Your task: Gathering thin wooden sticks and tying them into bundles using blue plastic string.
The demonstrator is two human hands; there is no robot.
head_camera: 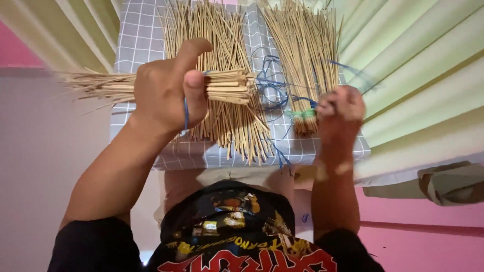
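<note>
The left hand [166, 90] is closed tight around a bundle of thin tan sticks [222, 85], the fingers [194, 93] wrapped over the top of it and the thumb raised above; the bundle lies crosswise, its cut ends poking out just past the fingers toward the right hand and its thin tips fanning out on the far side of the fist. A blue string [185, 113] runs down across the left fingers and on in loose loops [269, 88] between the two hands. The right hand [340, 111] is pinched shut on the other stretch of that string, pulling it taut (the fingertips themselves are turned away from the camera, so how much string they hold cannot be told). Just beside the right fingers, touching them or nearly so, lies a second bundle of sticks [302, 45] bound near its end with a green band [302, 115]. Beneath the left fingers a loose heap of sticks [227, 126] is spread over a grey checked cloth [136, 45] that covers the tabletop. Pale green pleated curtains [418, 65] hang beyond the right hand, and a pink wall [428, 236] shows below them. The person wears a dark printed shirt [227, 242].
</note>
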